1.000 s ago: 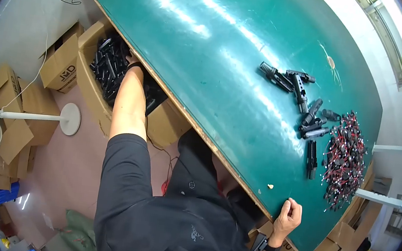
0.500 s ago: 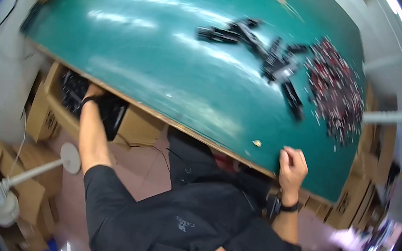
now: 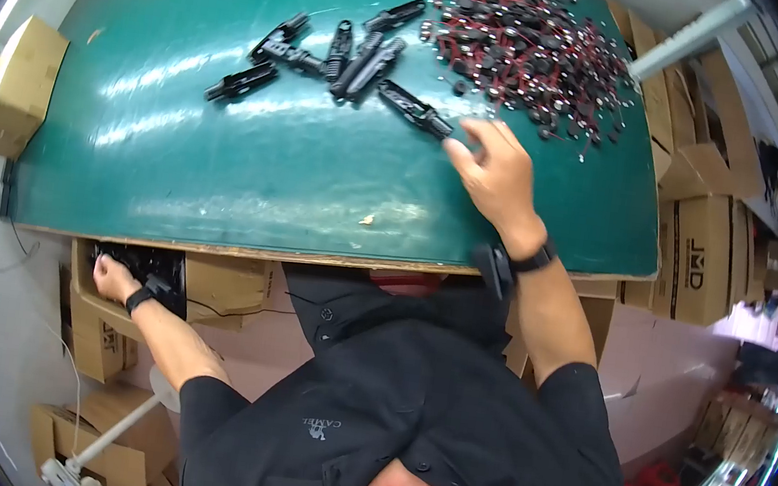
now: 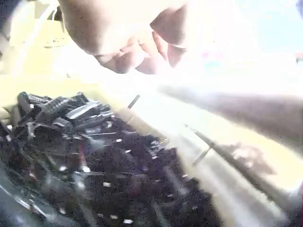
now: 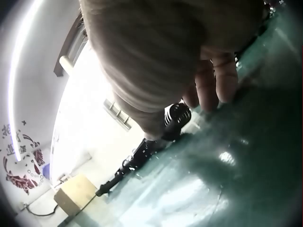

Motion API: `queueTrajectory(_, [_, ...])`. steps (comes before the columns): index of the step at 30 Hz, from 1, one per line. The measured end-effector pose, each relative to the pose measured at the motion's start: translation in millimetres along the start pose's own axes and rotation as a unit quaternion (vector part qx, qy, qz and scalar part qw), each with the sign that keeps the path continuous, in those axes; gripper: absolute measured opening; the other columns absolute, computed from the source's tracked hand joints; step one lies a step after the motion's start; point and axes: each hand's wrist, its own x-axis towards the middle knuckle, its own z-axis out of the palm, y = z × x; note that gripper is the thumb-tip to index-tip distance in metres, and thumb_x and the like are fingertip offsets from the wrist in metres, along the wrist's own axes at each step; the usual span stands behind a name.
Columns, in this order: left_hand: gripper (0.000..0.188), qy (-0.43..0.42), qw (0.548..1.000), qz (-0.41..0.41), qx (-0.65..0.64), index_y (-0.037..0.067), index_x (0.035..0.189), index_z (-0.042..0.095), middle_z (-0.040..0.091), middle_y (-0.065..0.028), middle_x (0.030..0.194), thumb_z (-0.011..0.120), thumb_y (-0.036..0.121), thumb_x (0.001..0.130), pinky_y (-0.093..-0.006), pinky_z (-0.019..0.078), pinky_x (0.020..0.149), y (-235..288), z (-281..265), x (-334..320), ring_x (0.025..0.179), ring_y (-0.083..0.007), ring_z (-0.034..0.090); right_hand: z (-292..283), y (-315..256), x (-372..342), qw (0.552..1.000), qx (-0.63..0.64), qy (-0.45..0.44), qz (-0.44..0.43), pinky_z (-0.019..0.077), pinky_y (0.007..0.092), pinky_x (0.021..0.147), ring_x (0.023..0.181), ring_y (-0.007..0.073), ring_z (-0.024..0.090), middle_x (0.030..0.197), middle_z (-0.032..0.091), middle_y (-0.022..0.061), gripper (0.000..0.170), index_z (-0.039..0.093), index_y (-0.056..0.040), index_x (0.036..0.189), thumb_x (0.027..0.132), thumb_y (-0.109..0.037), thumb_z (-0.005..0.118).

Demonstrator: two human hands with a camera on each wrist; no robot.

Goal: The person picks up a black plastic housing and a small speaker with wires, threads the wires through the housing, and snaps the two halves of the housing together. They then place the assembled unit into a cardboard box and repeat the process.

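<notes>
My right hand (image 3: 498, 171) is over the green table, thumb and fingers apart at the near end of a black plastic housing (image 3: 413, 108). In the right wrist view, that housing's round ribbed end (image 5: 178, 115) shows beside the thumb. Several more black housings (image 3: 368, 68) lie loosely to the left of it. My left hand (image 3: 115, 279) is low at the left, over an open cardboard box. Its fingers hang loosely curled in the left wrist view, with nothing seen in them. Many black housings (image 4: 71, 113) fill that box (image 4: 222, 201).
A heap of small black round parts with red wires (image 3: 529, 51) covers the table's far right. The green table (image 3: 251, 178) has a wooden front edge. A closed carton (image 3: 24, 87) sits at its left end. Cartons (image 3: 698, 257) are stacked at the right.
The head view has swung round to the right. My right hand has gone from the table's front edge to a black housing. The left hand has come up out of the box's contents.
</notes>
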Motion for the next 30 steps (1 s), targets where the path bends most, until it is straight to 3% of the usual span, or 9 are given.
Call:
queueTrajectory(3, [0.037,0.033,0.993,-0.004,-0.11,-0.006,0.128,0.074,0.078,-0.0208,0.125,0.072,0.02,0.103,-0.0401,0.0585,0.098,86,-20,-7,0.109,-0.0305,0.074,36,22,21,0.993,-0.1,-0.031,-0.048,0.06,0.0439,0.085,0.099,0.0343,0.073,0.118,0.071,0.0126,0.043,0.07,-0.0091,0.13,0.093,-0.027,0.081])
queueTrajectory(5, [0.035,-0.048,0.963,0.076,-0.253,-0.006,0.135,0.069,0.075,-0.0189,0.129,0.071,0.012,0.105,-0.0356,0.0581,0.097,204,-44,-62,0.111,-0.0262,0.073,35,25,21,0.991,-0.107,-0.076,-0.028,0.0597,0.0463,0.089,0.105,0.037,0.072,0.12,0.07,0.0132,0.045,0.069,-0.0103,0.132,0.093,-0.029,0.08])
queueTrajectory(6, [0.034,-0.166,0.942,0.1,-0.275,-0.004,0.137,0.068,0.075,-0.0165,0.13,0.07,0.01,0.106,-0.0334,0.0575,0.097,249,-49,-90,0.111,-0.024,0.072,30,21,14,0.99,-0.095,-0.097,-0.041,0.0599,0.0462,0.088,0.104,0.037,0.072,0.119,0.07,0.0135,0.043,0.069,-0.0109,0.131,0.092,-0.028,0.08])
queueTrajectory(9, [0.042,-0.49,0.805,0.248,-0.226,0.003,0.144,0.067,0.07,-0.0142,0.14,0.073,0.008,0.103,-0.0343,0.0551,0.102,372,-70,-189,0.123,-0.024,0.068,8,17,-2,0.99,-0.056,-0.114,-0.064,0.0602,0.0462,0.087,0.103,0.0373,0.072,0.118,0.07,0.0138,0.039,0.071,-0.0117,0.127,0.092,-0.026,0.08])
queueTrajectory(11, [0.053,-0.575,0.675,0.424,-0.182,0.008,0.148,0.065,0.064,-0.0167,0.15,0.077,0.007,0.096,-0.041,0.0523,0.109,444,-81,-249,0.135,-0.0318,0.063,-7,16,-11,0.991,0.008,-0.097,-0.088,0.0604,0.0464,0.087,0.102,0.0378,0.072,0.119,0.07,0.0136,0.035,0.071,-0.0122,0.124,0.093,-0.024,0.079])
queueTrajectory(13, [0.062,-0.587,0.593,0.524,-0.172,0.007,0.15,0.062,0.057,-0.0197,0.157,0.081,0.008,0.091,-0.0463,0.0489,0.114,466,-67,-281,0.143,-0.0398,0.056,-34,37,-11,0.997,-0.035,-0.027,-0.062,0.0604,0.0463,0.086,0.101,0.0378,0.072,0.116,0.071,0.0131,0.031,0.073,-0.0114,0.122,0.093,-0.023,0.078])
queueTrajectory(17, [0.062,-0.563,0.577,0.571,-0.156,0.006,0.148,0.064,0.061,-0.0199,0.152,0.082,0.009,0.088,-0.0478,0.0499,0.112,483,-42,-318,0.137,-0.0428,0.059,-74,96,-2,0.977,-0.178,0.109,0.049,0.0604,0.0461,0.084,0.098,0.0361,0.073,0.107,0.073,0.0111,0.023,0.075,-0.0095,0.112,0.095,-0.023,0.077])
queueTrajectory(21, [0.06,-0.607,0.557,0.552,-0.126,0.006,0.144,0.065,0.067,-0.0194,0.142,0.082,0.008,0.087,-0.0473,0.0522,0.107,489,-35,-333,0.129,-0.0419,0.063,-70,109,-2,0.984,-0.158,0.013,0.077,0.0602,0.0465,0.083,0.096,0.0351,0.073,0.101,0.073,0.0103,0.02,0.075,-0.0095,0.108,0.095,-0.025,0.077])
queueTrajectory(30, [0.055,-0.604,0.595,0.518,-0.113,0.005,0.14,0.067,0.072,-0.0189,0.129,0.081,0.008,0.087,-0.0459,0.0544,0.102,477,-44,-332,0.119,-0.041,0.067,-61,89,3,0.982,-0.183,0.004,0.05,0.0594,0.0467,0.078,0.091,0.0359,0.073,0.099,0.072,0.0106,0.017,0.074,-0.0102,0.105,0.096,-0.024,0.077])
